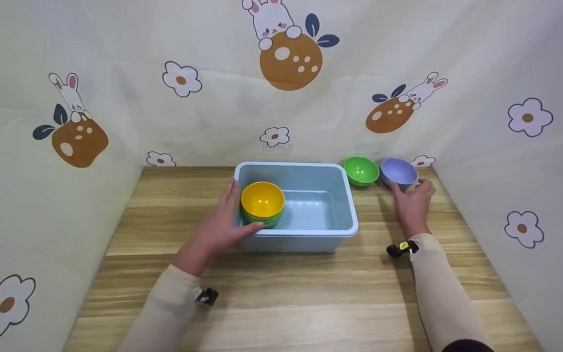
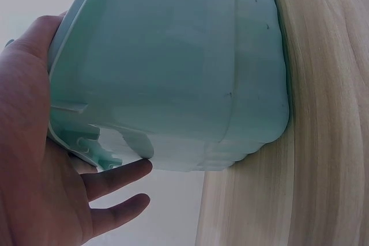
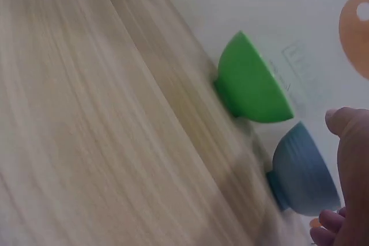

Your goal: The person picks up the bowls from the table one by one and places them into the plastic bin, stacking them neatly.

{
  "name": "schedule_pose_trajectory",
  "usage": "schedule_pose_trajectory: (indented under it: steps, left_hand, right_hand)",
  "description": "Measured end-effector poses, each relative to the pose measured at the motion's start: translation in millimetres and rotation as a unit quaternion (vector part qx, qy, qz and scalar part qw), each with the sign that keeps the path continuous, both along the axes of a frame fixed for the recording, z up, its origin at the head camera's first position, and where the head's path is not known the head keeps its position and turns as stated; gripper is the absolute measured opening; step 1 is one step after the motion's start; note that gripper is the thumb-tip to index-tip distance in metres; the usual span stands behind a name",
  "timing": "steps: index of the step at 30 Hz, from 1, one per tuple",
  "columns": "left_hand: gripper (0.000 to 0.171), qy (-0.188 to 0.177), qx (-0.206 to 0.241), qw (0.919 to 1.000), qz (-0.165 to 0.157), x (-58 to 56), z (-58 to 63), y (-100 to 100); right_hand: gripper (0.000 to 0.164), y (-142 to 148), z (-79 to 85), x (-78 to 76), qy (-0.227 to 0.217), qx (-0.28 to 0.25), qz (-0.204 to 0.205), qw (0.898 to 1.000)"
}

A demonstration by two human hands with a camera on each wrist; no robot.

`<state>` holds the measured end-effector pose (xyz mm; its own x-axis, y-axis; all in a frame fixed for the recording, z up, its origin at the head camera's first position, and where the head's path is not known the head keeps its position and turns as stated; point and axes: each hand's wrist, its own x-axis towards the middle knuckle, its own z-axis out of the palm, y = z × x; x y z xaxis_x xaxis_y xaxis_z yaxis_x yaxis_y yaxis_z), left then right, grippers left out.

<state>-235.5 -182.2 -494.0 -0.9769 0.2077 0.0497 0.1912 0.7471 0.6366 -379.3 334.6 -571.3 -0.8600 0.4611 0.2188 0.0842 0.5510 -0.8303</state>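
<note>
A light blue plastic bin [image 1: 306, 233] stands on the table, and my left hand [image 1: 220, 222] holds its near left corner. The thumb lies over the front rim, while the fingers reach along the outer left side. Inside, at the left end, a yellow bowl [image 1: 263, 200] tops a stack with green bowls [image 1: 267, 222] beneath it. At the back right my right hand [image 1: 412, 205] is at the near side of a purple bowl [image 1: 399, 171], thumb and fingers spread apart around it. This bowl sits upright, left of it a green bowl [image 3: 248, 84].
The wood-grain table [image 1: 281, 298] runs back to a pale cloth wall [image 1: 213, 122] printed with rabbits and flowers. More cloth walls stand on the left and right. The green bowl is close to the bin's right back corner.
</note>
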Motion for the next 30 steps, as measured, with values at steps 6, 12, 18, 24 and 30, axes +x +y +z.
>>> schedule_pose_trajectory:
  steps: [6, 12, 18, 24, 30]
  left_hand:
    - [0.140, -0.007, 0.004, 1.0000, 0.003, -1.6, -0.7, 0]
    - [0.141, -0.013, -0.004, 0.9999, 0.010, -2.6, -1.4, 0]
    - [0.137, -0.016, -0.008, 0.9998, 0.013, -1.9, -0.6, 1]
    - [0.134, -0.013, -0.002, 0.9999, 0.010, -0.7, 0.1, 1]
    - [0.138, -0.008, 0.004, 0.9999, 0.008, 0.4, -0.1, 0]
  right_hand:
    - [0.127, 5, -5.5, -14.7, -0.019, 0.006, 0.000, 1.000]
    - [0.123, 8, -11.9, -25.1, -0.014, -0.020, 0.028, 0.999]
    - [0.126, 10, -16.4, -30.4, -0.012, -0.062, 0.046, 0.997]
    - [0.130, 12, -19.6, -35.5, -0.017, -0.079, 0.046, 0.996]
    - [0.131, 12, -20.0, -40.2, -0.003, -0.086, 0.054, 0.995]
